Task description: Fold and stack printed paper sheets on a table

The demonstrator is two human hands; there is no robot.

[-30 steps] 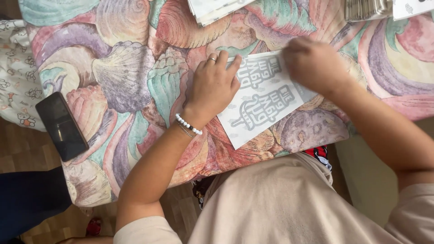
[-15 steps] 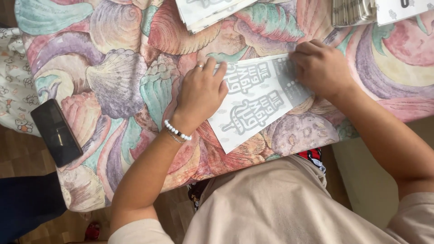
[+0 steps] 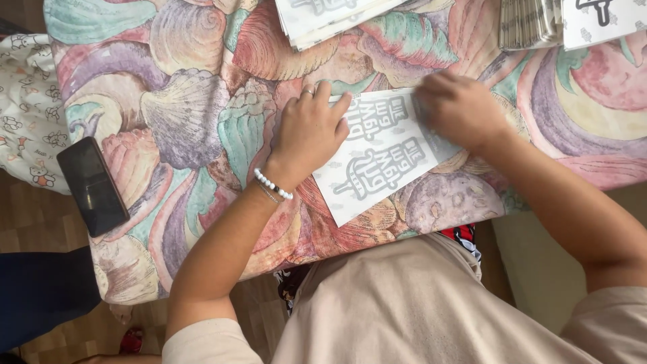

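Two hands pressing a printed white sheet flat on a shell-patterned tabletop.

The white sheet with grey printed figures (image 3: pixel 381 158) lies tilted near the tabletop's (image 3: pixel 189 114) front edge. The left hand (image 3: pixel 310 131), beaded bracelet at the wrist, rests palm-down with fingers spread on its left edge; the right hand (image 3: pixel 461 111), fingers curled, presses its upper right corner. Farther off: a paper stack (image 3: pixel 330 17), another bundle (image 3: pixel 532 23). A dark phone (image 3: pixel 92 185) lies left.

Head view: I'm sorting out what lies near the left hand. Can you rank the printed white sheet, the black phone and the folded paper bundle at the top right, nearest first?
From the left hand:
1. Printed white sheet, under its fingertips, just to its right.
2. Black phone, off to its left near the table edge.
3. Folded paper bundle, at the far top right corner.
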